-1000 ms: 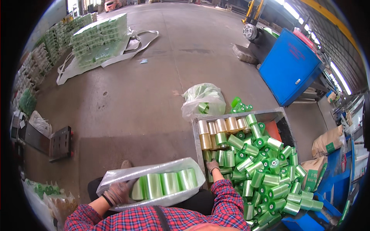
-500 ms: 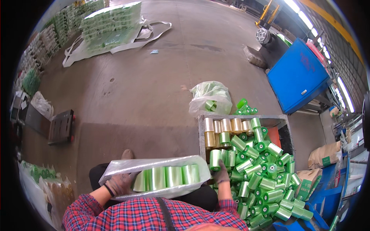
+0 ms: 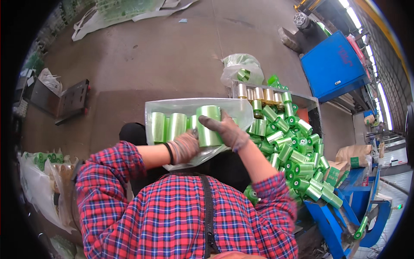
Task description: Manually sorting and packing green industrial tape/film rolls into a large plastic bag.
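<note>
A clear plastic bag (image 3: 153, 106) lies across my lap with several green film rolls (image 3: 177, 125) lined up in it. Over its middle, a larger-looking green film roll (image 3: 209, 129) stands upright in my right hand (image 3: 230, 131), whose grey-gloved fingers wrap its right side. My left hand (image 3: 185, 146), gloved and slightly blurred, is curled beside the roll's lower left, over the bag's near edge. Its thumb reaches toward the roll; what its fingers hold is hidden. At my right, a heap of loose green film rolls (image 3: 290, 151) fills a bin.
The bin's grey rim (image 3: 307, 100) frames several amber rolls (image 3: 268, 96). Beyond it sits a clear bag (image 3: 243, 64). A blue cabinet (image 3: 334, 64) stands far right, brown paper sacks (image 3: 353, 153) nearer. At left are a dark flat cart (image 3: 72, 102) and bagged rolls (image 3: 41, 181).
My right hand has carried a green roll from the bin to above the bag. The left hand has moved from the bag's left end toward that roll. The view has tilted down.
</note>
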Demonstrator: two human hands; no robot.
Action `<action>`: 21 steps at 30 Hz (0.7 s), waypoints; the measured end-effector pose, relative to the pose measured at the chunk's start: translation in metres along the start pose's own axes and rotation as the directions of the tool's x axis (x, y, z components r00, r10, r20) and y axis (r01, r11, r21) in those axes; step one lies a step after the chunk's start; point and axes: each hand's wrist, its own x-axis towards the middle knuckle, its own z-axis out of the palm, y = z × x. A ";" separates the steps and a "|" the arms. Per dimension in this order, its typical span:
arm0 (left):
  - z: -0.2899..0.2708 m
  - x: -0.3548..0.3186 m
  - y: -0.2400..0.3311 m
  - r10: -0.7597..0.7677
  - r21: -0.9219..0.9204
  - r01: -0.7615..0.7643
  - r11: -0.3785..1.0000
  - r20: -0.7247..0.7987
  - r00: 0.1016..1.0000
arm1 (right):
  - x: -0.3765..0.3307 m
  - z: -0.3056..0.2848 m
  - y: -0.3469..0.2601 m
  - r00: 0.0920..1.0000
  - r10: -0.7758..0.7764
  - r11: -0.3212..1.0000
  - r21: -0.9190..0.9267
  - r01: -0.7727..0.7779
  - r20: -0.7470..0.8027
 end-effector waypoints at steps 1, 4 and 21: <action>0.003 -0.021 -0.018 -0.165 0.083 0.163 0.983 0.026 0.986 | 0.009 -0.001 -0.005 0.984 0.147 0.941 -0.293 -0.171 -0.105; 0.017 -0.083 -0.054 -0.380 0.217 0.404 0.889 -0.142 0.914 | 0.017 -0.021 0.002 0.862 0.359 0.606 -0.613 -0.507 -0.359; 0.113 -0.117 -0.099 -0.907 -0.981 -0.173 -0.091 0.010 0.422 | 0.031 0.059 0.014 0.939 -0.222 0.849 -0.525 0.054 -0.263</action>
